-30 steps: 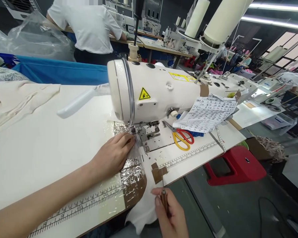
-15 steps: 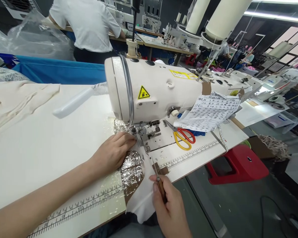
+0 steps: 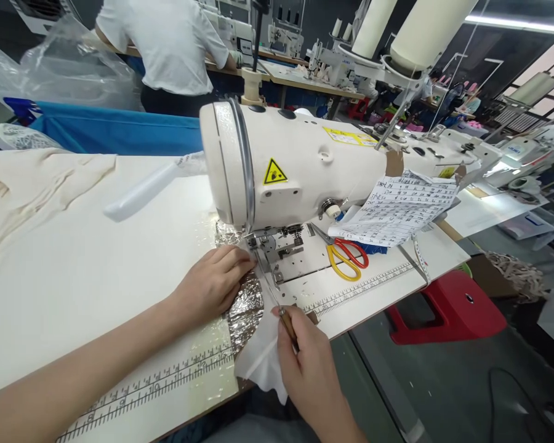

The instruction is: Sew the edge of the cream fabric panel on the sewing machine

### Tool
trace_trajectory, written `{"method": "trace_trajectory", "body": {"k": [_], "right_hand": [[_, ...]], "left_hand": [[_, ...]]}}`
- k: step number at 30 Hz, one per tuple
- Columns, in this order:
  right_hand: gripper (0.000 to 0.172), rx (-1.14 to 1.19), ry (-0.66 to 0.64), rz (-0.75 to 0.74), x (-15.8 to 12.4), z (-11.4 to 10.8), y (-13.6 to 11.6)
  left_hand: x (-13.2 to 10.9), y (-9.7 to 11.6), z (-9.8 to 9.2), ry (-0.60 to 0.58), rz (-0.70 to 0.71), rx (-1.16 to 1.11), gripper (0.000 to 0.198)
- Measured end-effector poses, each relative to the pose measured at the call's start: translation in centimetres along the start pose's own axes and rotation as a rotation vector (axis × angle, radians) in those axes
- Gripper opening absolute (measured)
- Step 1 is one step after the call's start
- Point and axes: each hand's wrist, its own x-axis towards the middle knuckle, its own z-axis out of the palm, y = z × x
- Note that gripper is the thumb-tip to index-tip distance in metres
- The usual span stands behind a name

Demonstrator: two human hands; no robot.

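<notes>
Beyond the hands (image 3: 219, 280) (image 3: 307, 357) and awl (image 3: 289, 326), a blue bin (image 3: 120, 127) hides its contents.

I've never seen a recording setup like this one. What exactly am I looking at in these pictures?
There is no robot: a person works with two bare hands, filmed by one head-worn camera looking forward and down. The left hand rests close to the head of a rounded white sewing machine. The right hand holds a thin metal tool with a brown wooden handle over a thin white cloth. On the white tabletop lie metal scissors with red and yellow handles and, at the far left, crumpled cream fabric.
</notes>
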Motion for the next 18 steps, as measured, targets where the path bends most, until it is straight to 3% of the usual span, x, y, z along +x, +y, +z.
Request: {"method": "trace_trajectory", "body": {"k": [6, 11, 18], "right_hand": [[0.028, -0.071, -0.010, -0.021, 1.5, 0.6, 0.1], [0.025, -0.089, -0.035, -0.019, 2.1, 0.9, 0.3], [0.025, -0.105, -0.030, -0.043, 2.7, 1.2, 0.4]], "left_hand": [[0.2, 0.1, -0.1, 0.013, -0.048, 0.033, 0.034], [0.1, 0.1, -0.1, 0.036, 0.009, -0.057, 0.026], [0.6, 0.3, -0.6, 0.013, 0.024, 0.070, 0.030]]}}
